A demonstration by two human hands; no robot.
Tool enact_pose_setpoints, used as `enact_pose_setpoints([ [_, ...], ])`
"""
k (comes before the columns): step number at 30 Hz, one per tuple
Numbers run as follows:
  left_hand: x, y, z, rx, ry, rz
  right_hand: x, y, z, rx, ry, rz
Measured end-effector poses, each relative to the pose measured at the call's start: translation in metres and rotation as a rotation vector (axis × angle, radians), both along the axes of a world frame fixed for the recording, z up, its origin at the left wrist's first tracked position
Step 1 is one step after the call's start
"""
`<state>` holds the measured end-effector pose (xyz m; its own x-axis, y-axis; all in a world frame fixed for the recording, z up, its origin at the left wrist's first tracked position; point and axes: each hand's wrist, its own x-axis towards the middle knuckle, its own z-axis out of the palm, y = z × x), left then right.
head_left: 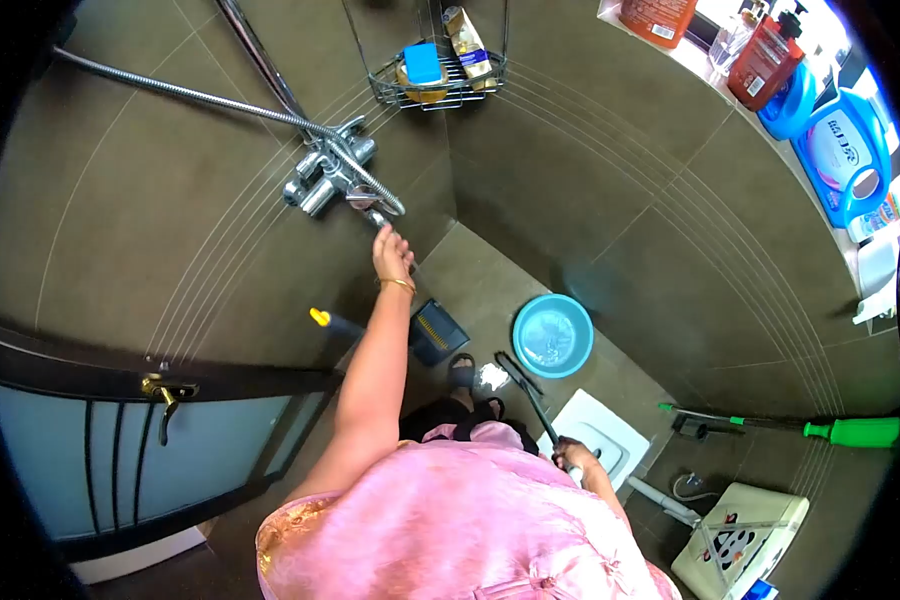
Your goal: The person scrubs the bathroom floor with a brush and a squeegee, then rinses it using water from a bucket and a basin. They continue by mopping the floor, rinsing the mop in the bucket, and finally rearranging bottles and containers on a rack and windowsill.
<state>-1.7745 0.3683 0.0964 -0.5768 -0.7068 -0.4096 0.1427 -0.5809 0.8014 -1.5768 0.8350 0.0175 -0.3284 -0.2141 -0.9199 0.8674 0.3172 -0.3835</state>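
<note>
The person's right hand (577, 458) is wrapped around the upper part of a long-handled floor tool (538, 405), fingers closed on the shaft near its pale end. From that grip the tool slants forward, down and to the left, its long axis running diagonally toward a narrow dark head (516, 374) at floor level; whether this is a brush or a squeegee cannot be told. The head lies between a white, foamy-looking patch (492, 377) on its left and a blue basin (553, 336) that seems to hold water, just beyond on its right. The right hand is the only one on the tool; the left hand (393, 257) is well apart from it, stretched forward to the chrome mixer (332, 172) on the wall, its fingertips at the fitting's lower end. Whether those fingers are pressed on the metal or merely beside it is not clear. A white squat toilet (610, 437) lies beside the right hand, partly beyond the shaft. Farther out, a dark dustpan (438, 332) stands on the floor ahead of the sandalled feet (462, 370), and a wire corner rack (440, 92) hangs above, to the right of the mixer.
</note>
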Motion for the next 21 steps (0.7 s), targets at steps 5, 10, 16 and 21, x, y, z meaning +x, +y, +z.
enact_pose_setpoints([
  [5,0.023,-0.011,-0.126,0.431,-0.154,0.082,-0.041,-0.065,0.001,-0.144,0.032,0.113],
  [10,-0.002,-0.014,-0.136,0.536,-0.181,0.102,-0.087,-0.140,0.010,-0.149,0.129,0.268],
  [16,-0.058,-0.052,-0.175,0.571,-0.117,0.041,-0.135,-0.207,0.025,-0.005,0.233,0.560],
  [21,-0.098,-0.082,-0.231,0.663,-0.054,0.060,-0.165,-0.241,0.033,-0.066,0.157,0.454],
])
